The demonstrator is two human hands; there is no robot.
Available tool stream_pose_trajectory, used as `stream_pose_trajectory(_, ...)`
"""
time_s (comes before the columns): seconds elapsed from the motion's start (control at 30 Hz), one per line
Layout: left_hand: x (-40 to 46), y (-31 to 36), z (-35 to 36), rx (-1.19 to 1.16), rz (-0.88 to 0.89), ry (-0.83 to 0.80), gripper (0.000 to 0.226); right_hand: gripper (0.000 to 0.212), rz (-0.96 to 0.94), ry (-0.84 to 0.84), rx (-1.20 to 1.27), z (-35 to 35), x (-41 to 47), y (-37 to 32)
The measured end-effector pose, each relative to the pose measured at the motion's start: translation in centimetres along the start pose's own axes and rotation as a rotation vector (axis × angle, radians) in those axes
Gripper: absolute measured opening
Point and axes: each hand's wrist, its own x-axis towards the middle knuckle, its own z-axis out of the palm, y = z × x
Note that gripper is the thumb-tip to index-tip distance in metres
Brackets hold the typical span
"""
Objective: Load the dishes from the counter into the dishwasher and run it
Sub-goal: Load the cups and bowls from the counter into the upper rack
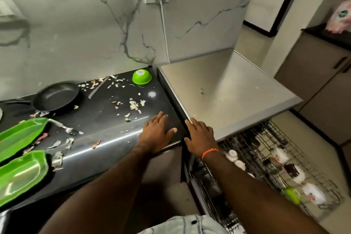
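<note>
Both hands flat and empty, left hand (157,133) on the counter's (106,119) right edge, right hand (199,137) on the dishwasher's (228,89) front-left corner, so reach left past the scraps for the green bowl (142,76) at the counter's back-right corner.

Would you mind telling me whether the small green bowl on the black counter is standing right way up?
No, the small green bowl sits upside down on the black counter, its pale base ring facing up.

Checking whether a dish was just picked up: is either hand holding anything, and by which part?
Nothing is held. The left hand lies flat on the black counter; the right hand rests open-fingered on the dishwasher top.
</note>
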Motion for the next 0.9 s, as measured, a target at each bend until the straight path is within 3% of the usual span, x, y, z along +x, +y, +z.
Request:
stream_pose_trajectory(0.13,0.5,-4.2,-1.3,-0.012,-0.096,-0.001,0.084,0.073,-0.034,0.002,-0.01,0.8,2.8,-2.8)
stream_pose_trajectory(0.53,0.5,-12.3,-3.7,-0.023,-0.15,-0.012,0.081,0.074,-0.081,0.002,-0.005,2.4,8.4,-10.9)
stream_pose_trajectory(0.9,4.6,-16.1,-5.0,-0.027,-0.21,-0.017,0.084,0.073,-0.131,-0.028,-0.045,2.2,15.1,-12.3)
